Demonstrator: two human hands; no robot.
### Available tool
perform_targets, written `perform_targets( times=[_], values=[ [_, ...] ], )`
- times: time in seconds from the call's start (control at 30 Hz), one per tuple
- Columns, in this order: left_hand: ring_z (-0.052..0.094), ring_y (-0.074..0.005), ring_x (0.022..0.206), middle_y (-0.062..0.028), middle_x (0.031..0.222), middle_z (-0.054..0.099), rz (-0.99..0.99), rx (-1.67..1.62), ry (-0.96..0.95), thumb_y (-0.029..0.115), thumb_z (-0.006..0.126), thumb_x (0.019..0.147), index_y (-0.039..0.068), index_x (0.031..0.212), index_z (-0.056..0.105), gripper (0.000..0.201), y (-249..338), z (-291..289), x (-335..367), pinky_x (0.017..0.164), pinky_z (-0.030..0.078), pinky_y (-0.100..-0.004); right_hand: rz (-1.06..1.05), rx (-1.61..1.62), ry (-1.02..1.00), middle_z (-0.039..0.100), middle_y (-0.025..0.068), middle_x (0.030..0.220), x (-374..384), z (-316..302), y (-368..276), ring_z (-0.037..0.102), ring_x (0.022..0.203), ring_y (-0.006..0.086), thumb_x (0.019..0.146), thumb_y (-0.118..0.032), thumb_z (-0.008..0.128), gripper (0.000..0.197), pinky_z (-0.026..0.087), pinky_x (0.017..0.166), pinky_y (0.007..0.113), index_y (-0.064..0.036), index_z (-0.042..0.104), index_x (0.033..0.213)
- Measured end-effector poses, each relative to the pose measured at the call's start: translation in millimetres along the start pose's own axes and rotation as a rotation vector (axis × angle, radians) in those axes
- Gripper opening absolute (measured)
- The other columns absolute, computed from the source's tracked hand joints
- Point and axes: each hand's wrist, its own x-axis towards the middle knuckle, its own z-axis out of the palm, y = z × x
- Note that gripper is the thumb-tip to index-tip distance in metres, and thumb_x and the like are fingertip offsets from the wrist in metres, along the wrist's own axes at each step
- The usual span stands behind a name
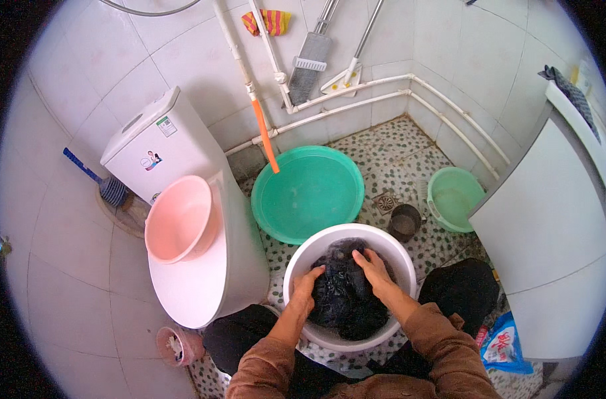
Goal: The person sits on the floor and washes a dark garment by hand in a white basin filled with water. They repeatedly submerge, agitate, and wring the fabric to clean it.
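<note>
A wet, dark bundle of cloth fills much of a white basin that stands between my knees. My left hand presses at the bundle's left side, its fingers partly sunk out of sight in the folds. At the upper right of the cloth, my right hand has its thumb on top and its other fingers hidden under the fabric. Both sleeves are brown and pushed up the forearms. Just behind the white basin is a big green basin with an orange hose end hanging over its rim.
A pink basin rests on the closed toilet lid at left. Near the floor drain stand a dark cup and a light green basin. A white cabinet juts in at right, above a blue bag.
</note>
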Motion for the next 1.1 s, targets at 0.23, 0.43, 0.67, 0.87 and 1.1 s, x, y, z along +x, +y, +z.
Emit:
perform_targets(
  times=[0.23,0.43,0.67,0.87,1.1],
  values=[
    [0.058,-0.022,0.113,-0.0142,0.122,0.062,0.391,-0.034,-0.113,0.018,0.076,0.087,-0.005,0.129,0.051,0.054,40,19,-55,0.102,0.044,-0.0355,-0.448,0.363,-0.041,0.053,0.0106,0.129,-24,-13,-6,0.046,0.123,0.0218,0.099,-0.055,0.056,0.062,0.032,0.108,0.039,-0.0038,0.048,0.134],
    [0.055,-0.0248,0.119,-0.0173,0.129,0.057,0.556,0.261,-0.089,0.03,0.078,0.087,-0.002,0.135,0.051,0.063,34,14,-80,0.106,0.041,-0.0375,-0.6,0.198,-0.139,0.058,0.0119,0.122,-60,-33,-31,0.053,0.116,0.0228,0.1,-0.054,0.054,0.06,0.038,0.104,0.039,-0.0008,0.053,0.128],
    [0.039,-0.0476,0.129,-0.0278,0.136,0.042,0.781,1.22,0.077,0.035,0.066,0.095,0.006,0.143,0.045,0.06,-29,6,-74,0.109,0.033,-0.0545,-0.889,-0.61,0.011,0.05,0.0268,0.136,-75,-24,-7,0.051,0.121,0.0443,0.076,-0.034,0.085,0.041,0.039,0.104,0.05,-0.0008,0.065,0.089],
    [0.044,-0.0502,0.126,-0.0301,0.137,0.042,0.73,1.503,0.163,0.034,0.06,0.097,0.01,0.148,0.038,0.061,-52,-6,-27,0.106,0.036,-0.0593,-0.891,-0.857,-0.004,0.043,0.0285,0.141,-42,7,11,0.043,0.127,0.0461,0.08,-0.029,0.082,0.039,0.035,0.101,0.055,-0.0041,0.057,0.095],
    [0.054,-0.046,0.108,-0.0273,0.122,0.048,0.52,1.497,0.325,0.042,0.064,0.094,0.011,0.137,0.051,0.055,-34,26,5,0.092,0.043,-0.0626,-0.578,-0.61,0.057,0.06,0.0242,0.125,31,8,16,0.057,0.116,0.0416,0.081,-0.035,0.081,0.056,0.044,0.096,0.05,-0.0021,0.056,0.118]
  ],
)
